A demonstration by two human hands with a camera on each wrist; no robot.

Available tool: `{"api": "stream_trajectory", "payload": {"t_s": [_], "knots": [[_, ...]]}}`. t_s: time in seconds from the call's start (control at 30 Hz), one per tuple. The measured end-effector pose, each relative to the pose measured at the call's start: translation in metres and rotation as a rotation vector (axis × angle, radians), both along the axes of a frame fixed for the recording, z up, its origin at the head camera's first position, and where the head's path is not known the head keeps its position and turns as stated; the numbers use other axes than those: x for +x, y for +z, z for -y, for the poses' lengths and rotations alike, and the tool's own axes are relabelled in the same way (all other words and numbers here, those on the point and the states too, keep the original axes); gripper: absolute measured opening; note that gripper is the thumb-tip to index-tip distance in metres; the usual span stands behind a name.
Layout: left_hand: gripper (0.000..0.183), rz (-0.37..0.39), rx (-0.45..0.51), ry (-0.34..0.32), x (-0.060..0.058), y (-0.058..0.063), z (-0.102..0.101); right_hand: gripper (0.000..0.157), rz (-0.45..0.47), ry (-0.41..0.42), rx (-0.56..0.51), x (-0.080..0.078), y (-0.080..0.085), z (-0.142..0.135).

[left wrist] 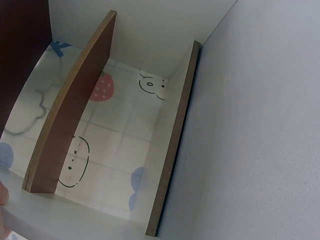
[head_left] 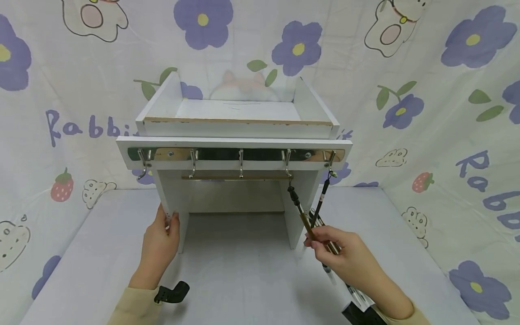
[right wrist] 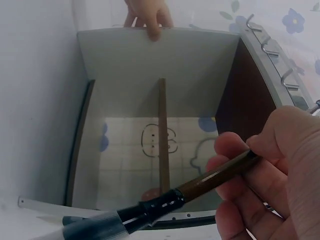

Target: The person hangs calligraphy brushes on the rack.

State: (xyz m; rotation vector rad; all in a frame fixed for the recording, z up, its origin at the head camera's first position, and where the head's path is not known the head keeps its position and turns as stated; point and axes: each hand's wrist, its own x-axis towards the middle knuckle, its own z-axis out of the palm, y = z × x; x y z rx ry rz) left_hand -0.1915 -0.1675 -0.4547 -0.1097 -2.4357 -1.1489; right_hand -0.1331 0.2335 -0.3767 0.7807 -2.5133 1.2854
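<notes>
The right hand (head_left: 341, 253) pinches a slim brown-and-black brush (head_left: 304, 217) (below silver metal hooks (head_left: 288, 161)). The left hand (head_left: 159, 241) holds a white wooden shelf (head_left: 174, 189).

1. Below the hook rail (head_left: 217, 154), the bay between the left side panel (head_left: 174, 198) and right side panel (head_left: 300, 192) opens at the front, wide enough for a hand.
2. Further back, a cross board (left wrist: 75, 100) spans the bay.
3. The left hand (head_left: 158, 243) blocks the left panel's front edge.
4. The brown brush (head_left: 301, 211), black brush (head_left: 322, 198) and right hand (head_left: 347, 253) crowd the right panel.
5. Fingers could pass between the three left hooks, which jut forward.
6. The upper tray (head_left: 235, 121) admits hands from above, between its side walls.
</notes>
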Motion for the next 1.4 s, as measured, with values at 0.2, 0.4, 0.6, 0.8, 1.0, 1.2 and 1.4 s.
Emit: {"api": "stream_trajectory", "payload": {"t_s": [0.2,0.4,0.6,0.8,1.0,1.2,1.4], "knots": [[0.048,0.001,-0.001,0.005,-0.0005,-0.0011,0.0002,0.022,0.021,0.039,0.009,-0.0017,0.0005,0.0001],[0.047,-0.01,0.0,0.004,-0.0014,-0.0023,0.0009,0.019,0.035,0.02,-0.003,-0.0031,0.0007,-0.0022],[0.046,-0.021,-0.007,0.006,-0.0018,-0.0023,0.0007,0.015,0.059,0.003,0.0,-0.0025,0.0022,-0.0032],[0.046,-0.025,-0.003,0.004,-0.002,-0.0026,0.0005,0.018,0.056,-0.004,0.01,-0.0017,0.0034,-0.0032],[0.046,-0.026,-0.01,0.007,-0.002,-0.0028,0.0006,0.016,0.041,-0.019,0.01,-0.0029,0.0013,-0.0036],[0.047,-0.015,-0.011,0.005,-0.0016,-0.0028,0.0006,0.015,0.052,-0.042,0.018,-0.0049,-0.0009,-0.0037],[0.047,-0.01,-0.008,0.005,-0.0018,-0.0031,0.001,0.013,0.028,-0.048,0.021,-0.0086,-0.0042,-0.0014]]}}
